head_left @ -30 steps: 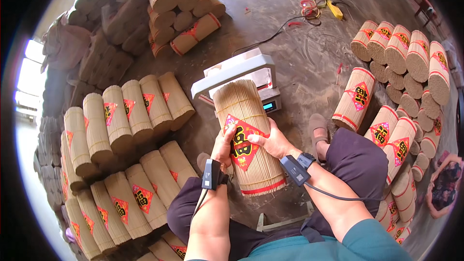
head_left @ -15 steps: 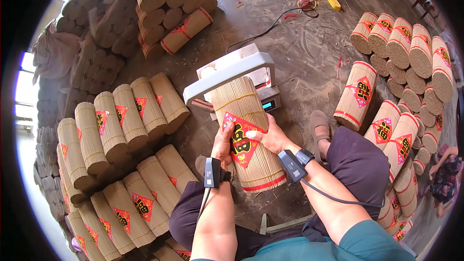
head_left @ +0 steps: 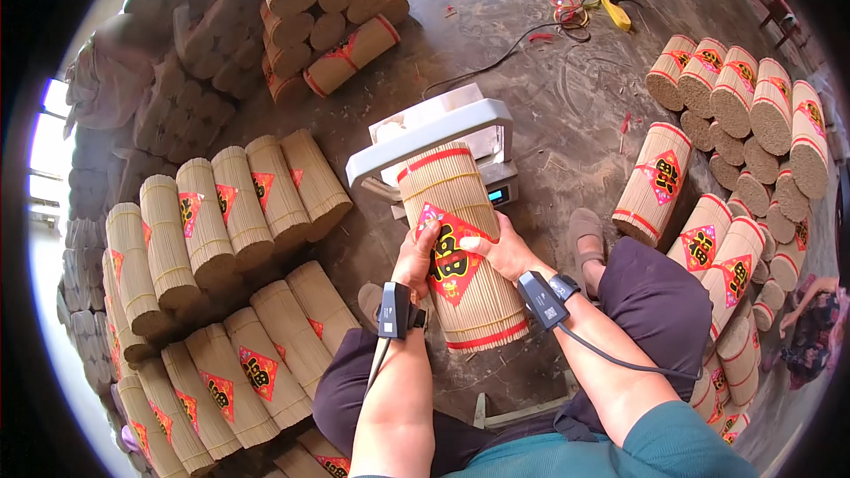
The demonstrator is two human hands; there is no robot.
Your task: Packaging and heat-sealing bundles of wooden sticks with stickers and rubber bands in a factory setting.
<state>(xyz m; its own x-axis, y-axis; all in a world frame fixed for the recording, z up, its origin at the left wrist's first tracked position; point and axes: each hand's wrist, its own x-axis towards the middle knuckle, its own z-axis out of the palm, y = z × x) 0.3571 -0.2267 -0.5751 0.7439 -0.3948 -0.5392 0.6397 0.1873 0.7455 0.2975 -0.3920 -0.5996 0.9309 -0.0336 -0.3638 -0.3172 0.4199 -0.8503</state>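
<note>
Two hands grip one bundle of thin tan sticks (head_left: 460, 248). The left hand (head_left: 418, 258) is curled around the bundle's left side, fingers wrapped toward the front beside the red diamond label (head_left: 450, 252). The right hand (head_left: 506, 252) is closed on the right side, thumb lying across the upper edge of the label. Each wrist carries a small dark device: one (head_left: 394, 310) on the left, one (head_left: 542, 298) on the right with a cable running back along the forearm.

The bundle is tilted, its lower end nearest the person and bound with a red band, its upper end reaching under the white arch of a grey machine (head_left: 434, 128) that stands on the concrete floor (head_left: 549, 106). It lies between both hands, above the person's lap.

Left of the person, rows of similar labelled bundles (head_left: 221, 212) lie side by side on the floor. To the right, more bundles (head_left: 753, 97) stand or lean in a cluster. A further pile (head_left: 328, 18) lies beyond the machine. Yellow and red cables (head_left: 589, 4) lie on the floor at the far side.
</note>
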